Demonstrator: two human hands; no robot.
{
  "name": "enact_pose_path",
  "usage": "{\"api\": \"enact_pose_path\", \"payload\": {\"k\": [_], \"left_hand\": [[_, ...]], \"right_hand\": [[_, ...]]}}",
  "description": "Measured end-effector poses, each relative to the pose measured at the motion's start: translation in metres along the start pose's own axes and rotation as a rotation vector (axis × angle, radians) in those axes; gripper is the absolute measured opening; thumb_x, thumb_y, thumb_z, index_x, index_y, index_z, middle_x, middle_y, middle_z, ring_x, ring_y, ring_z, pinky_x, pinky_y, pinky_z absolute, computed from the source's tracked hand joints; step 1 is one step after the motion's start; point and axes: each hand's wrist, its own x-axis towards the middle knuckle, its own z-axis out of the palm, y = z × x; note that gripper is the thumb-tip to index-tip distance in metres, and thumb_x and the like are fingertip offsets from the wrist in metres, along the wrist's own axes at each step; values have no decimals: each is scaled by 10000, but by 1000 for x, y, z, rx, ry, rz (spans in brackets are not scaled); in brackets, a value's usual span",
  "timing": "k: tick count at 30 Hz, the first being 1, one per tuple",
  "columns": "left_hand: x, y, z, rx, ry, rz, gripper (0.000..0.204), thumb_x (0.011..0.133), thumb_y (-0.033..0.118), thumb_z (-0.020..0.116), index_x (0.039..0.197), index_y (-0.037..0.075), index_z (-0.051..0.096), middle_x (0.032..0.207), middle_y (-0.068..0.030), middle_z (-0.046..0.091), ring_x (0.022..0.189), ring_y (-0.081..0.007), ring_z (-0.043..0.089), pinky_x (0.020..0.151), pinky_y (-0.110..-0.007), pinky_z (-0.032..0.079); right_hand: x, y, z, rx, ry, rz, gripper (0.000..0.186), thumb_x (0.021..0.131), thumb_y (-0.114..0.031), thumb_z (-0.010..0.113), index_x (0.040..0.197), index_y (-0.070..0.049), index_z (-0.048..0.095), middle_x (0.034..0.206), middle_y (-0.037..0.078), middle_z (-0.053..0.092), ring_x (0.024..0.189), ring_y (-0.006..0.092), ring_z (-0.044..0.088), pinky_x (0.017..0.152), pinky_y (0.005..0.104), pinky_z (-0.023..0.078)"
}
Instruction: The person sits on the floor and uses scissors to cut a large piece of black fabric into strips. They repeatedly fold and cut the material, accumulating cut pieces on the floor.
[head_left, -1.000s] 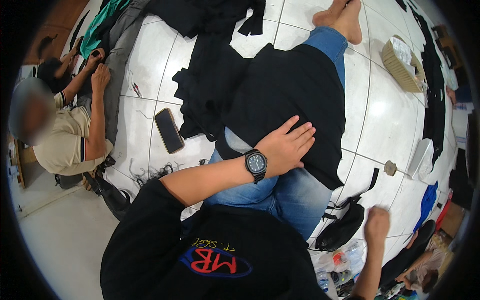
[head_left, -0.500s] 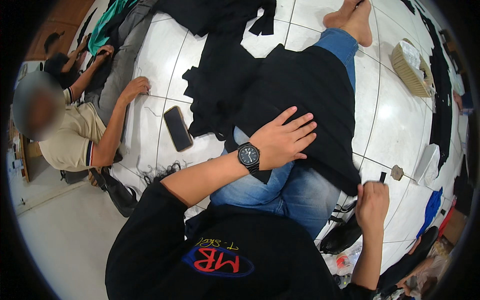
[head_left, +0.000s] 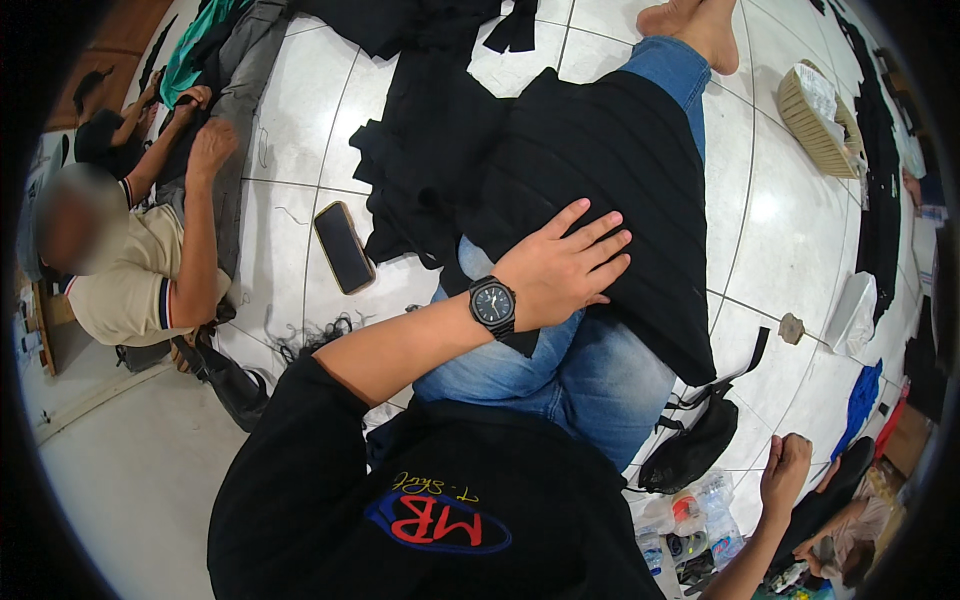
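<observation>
Black cloth (head_left: 610, 150) lies across my legs, its lower right corner reaching past my knee. My left hand (head_left: 560, 262), with a black watch (head_left: 493, 305) on the wrist, rests flat on the cloth, fingers spread. Out to the right, away from the cloth, is my right hand (head_left: 787, 470). Its fingers are curled closed; whatever they may hold is too small or hidden to make out. More black cloth pieces (head_left: 425, 150) with jagged edges spread over the tiles to the left of my legs.
A phone (head_left: 343, 248) lies on the tiled floor to the left. Beyond it another person (head_left: 140, 250) sits working on dark cloth. On the right are a woven basket (head_left: 820, 118), a black bag (head_left: 695, 445), plastic bottles (head_left: 718, 515) and a blue cloth (head_left: 858, 408).
My right hand has left the cloth's right corner and moved down and right. My left hand stays on the cloth. The other person's near hand has lifted from the floor.
</observation>
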Motion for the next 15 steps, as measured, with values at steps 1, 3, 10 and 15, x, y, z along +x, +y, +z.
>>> {"api": "enact_pose_path", "payload": {"k": [1, 3, 10, 15], "left_hand": [[1, 2, -1, -1, -7, 6, 494, 863, 371, 711, 1288, 133, 630, 1442, -85, 548, 1428, -256, 399, 1192, -519, 226], [1, 6, -9, -92, 6, -12, 508, 868, 385, 705, 1298, 129, 624, 1451, -93, 537, 1431, -272, 393, 1188, -528, 224], [-44, -57, -24, -332, 392, -631, 601, 906, 425, 646, 1322, -1, 560, 1426, -242, 488, 1344, -446, 430, 1114, -473, 355], [-70, -76, -34, -343, -219, -715, 662, 906, 560, 611, 1073, -81, 619, 1052, -242, 641, 978, -396, 616, 899, -434, 491]], "right_hand": [[0, -3, 5, 6, -24, 57, 287, 952, -132, 595, 749, 26, 466, 756, 217, 494, 741, 384, 452, 682, 473, 368], [0, -10, 12, 247, -278, 281, 362, 1009, -222, 566, 759, 35, 520, 734, 217, 570, 685, 351, 507, 656, 461, 389], [68, -159, -33, 1100, 325, -98, 318, 998, -232, 500, 1087, 55, 604, 1043, 193, 650, 995, 320, 612, 952, 459, 430], [120, -147, -29, -130, 182, -245, 190, 901, -145, 594, 977, 26, 626, 970, 223, 639, 1040, 393, 589, 1050, 495, 396]]}}
